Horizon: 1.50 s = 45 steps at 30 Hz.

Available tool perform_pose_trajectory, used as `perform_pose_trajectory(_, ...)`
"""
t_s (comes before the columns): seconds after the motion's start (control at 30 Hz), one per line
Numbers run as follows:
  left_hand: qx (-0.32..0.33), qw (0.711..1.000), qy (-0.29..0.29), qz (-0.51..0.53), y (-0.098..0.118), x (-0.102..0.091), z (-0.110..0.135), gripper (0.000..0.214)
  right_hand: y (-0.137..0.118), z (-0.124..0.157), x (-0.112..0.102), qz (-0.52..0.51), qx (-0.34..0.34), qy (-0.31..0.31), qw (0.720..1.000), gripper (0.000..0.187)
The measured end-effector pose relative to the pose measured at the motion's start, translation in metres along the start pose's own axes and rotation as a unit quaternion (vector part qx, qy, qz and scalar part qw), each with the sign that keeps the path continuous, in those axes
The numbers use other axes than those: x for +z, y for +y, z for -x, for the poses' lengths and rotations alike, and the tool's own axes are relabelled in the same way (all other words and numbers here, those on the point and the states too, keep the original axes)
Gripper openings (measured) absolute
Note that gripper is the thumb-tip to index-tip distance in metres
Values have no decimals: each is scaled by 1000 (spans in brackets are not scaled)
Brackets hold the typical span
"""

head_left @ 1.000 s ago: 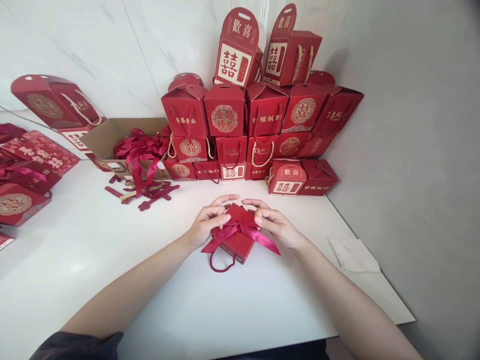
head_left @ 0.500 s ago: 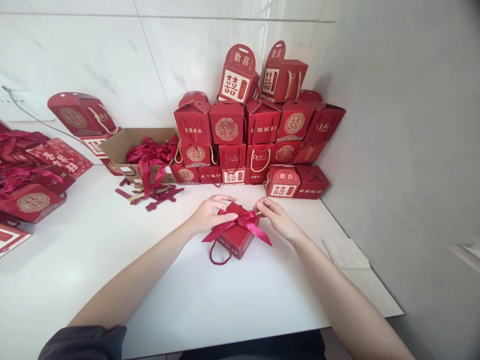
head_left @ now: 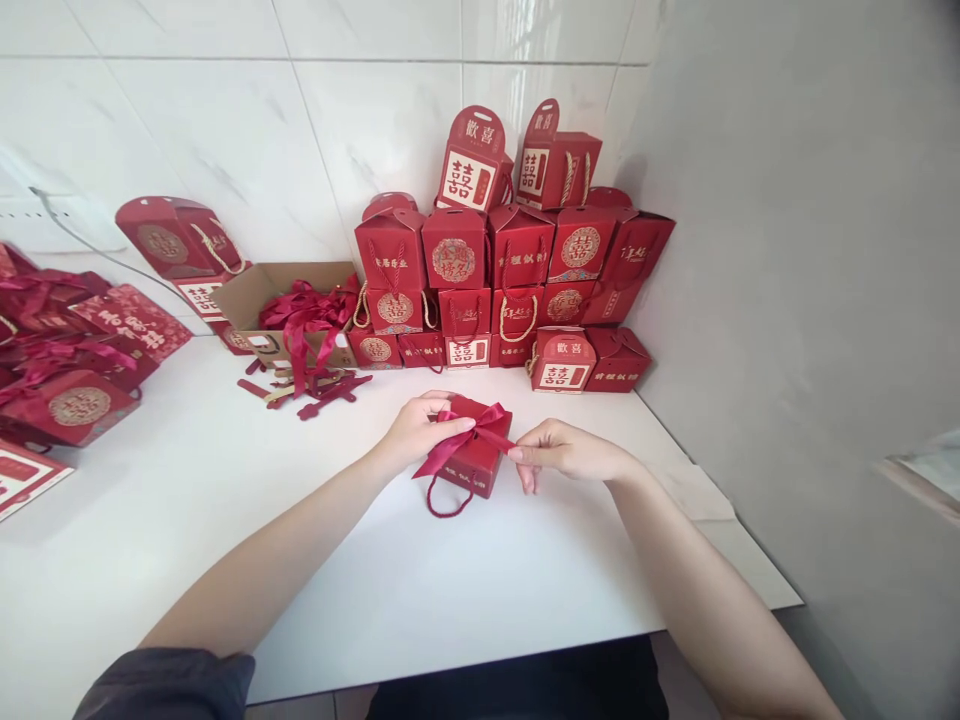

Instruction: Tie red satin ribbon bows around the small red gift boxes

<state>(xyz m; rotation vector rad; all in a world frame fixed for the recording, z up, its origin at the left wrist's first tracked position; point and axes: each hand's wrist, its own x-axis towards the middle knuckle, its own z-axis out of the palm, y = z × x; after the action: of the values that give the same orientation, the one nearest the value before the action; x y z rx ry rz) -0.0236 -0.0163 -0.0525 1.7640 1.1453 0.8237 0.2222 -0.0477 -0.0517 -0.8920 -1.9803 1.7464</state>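
A small red gift box [head_left: 480,472] sits on the table before me, with a dark red rope handle [head_left: 450,514] lying out at its near side. Across its top is a tied crimson satin ribbon bow [head_left: 486,420]. My left hand [head_left: 416,432] is at the box's left side, closed, with its thumb lying on the bow near the knot; its other fingers are partly hidden behind the bow and box. On the right, my right hand [head_left: 570,452] pinches the end of one ribbon tail between thumb and forefinger and holds it taut, just off the box.
Stacked red gift boxes [head_left: 454,250] line the back wall. A cardboard carton [head_left: 262,347] holds crimson ribbons, with flat red and gold strips [head_left: 330,390] before it. Ribboned boxes [head_left: 86,405] crowd the left. A grey wall [head_left: 787,300] bounds the table's right side.
My right hand has moved nearer and pulled a ribbon tail out to the right. The box has turned slightly, showing more of its lettered near side. My left thumb stays on the bow.
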Motion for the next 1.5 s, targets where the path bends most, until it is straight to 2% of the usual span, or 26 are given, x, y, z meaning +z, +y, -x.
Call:
perform_pose_trajectory(0.1, -12, 999, -11, 37, 2, 3, 0, 31, 1, 1, 0, 38, 49, -60, 996, 44)
perform_pose_trajectory(0.2, -22, 998, -10, 61, 0, 4, -2, 31, 2, 9, -8, 151, 88, -75, 982, 36)
perform_pose_trajectory(0.27, -40, 997, -12, 67, -2, 4, -3, 33, -1, 20, -15, 262, 123, -21, 957, 23)
perform_pose_trajectory(0.33, -54, 996, -21, 71, -4, 3, -4, 33, -9, 29, -17, 364, 138, 117, 914, 18)
perform_pose_trajectory(0.37, -54, 996, -26, 73, -4, 3, -4, 33, -16, 30, -14, 405, 119, 207, 883, 18)
perform_pose_trajectory(0.43, -37, 996, -33, 77, -5, 3, -4, 30, -29, 23, 2, 465, 10, 336, 819, 20)
perform_pose_trajectory(0.47, -24, 996, -32, 74, -5, 3, -5, 27, -35, 15, 14, 487, -69, 344, 800, 22)
perform_pose_trajectory(0.5, -12, 997, -28, 70, -6, 3, -5, 24, -38, 4, 28, 515, -136, 313, 787, 24)
perform_pose_trajectory(0.57, 3, 998, -16, 56, -8, 4, -6, 18, -39, -20, 54, 578, -219, 259, 742, 28)
perform_pose_trajectory(0.63, 5, 999, -5, 46, -10, 4, -6, 16, -32, -41, 73, 633, -258, 260, 682, 11)
perform_pose_trajectory(0.67, 4, 999, 0, 43, -11, 4, -6, 16, -26, -47, 78, 646, -275, 263, 661, 13)
perform_pose_trajectory(0.73, 8, 999, 6, 37, -12, 4, -6, 19, -16, -51, 79, 641, -298, 282, 649, 19)
perform_pose_trajectory(0.8, 19, 999, 4, 35, -13, 3, -6, 24, -8, -46, 74, 616, -316, 279, 666, 19)
perform_pose_trajectory(0.97, 54, 997, -38, 40, -11, 0, -6, 24, -7, -25, 60, 533, -339, 215, 745, 17)
perform_pose_trajectory(1.03, 61, 997, -46, 29, -10, -2, -6, 24, -11, -19, 54, 474, -332, 187, 794, 7)
perform_pose_trajectory(1.1, 60, 997, -53, 11, -8, -3, -5, 23, -13, -16, 45, 384, -313, 176, 851, 22)
perform_pose_trajectory(1.17, 51, 996, -76, -1, -5, -5, -3, 23, -12, -16, 34, 284, -276, 221, 891, 33)
perform_pose_trajectory(1.23, 48, 992, -115, -6, -3, -6, -2, 22, -7, -19, 23, 200, -218, 287, 911, 30)
perform_pose_trajectory(1.3, 55, 988, -140, -13, 0, -6, -1, 24, 0, -23, 14, 131, -157, 298, 932, 33)
perform_pose_trajectory(1.4, 68, 987, -134, -62, 7, -8, 2, 27, 8, -27, 9, 39, -97, 218, 970, 35)
perform_pose_trajectory(1.5, 101, 973, -99, -182, 19, -10, 7, 32, 8, -26, 9, -16, -89, 168, 982, 27)
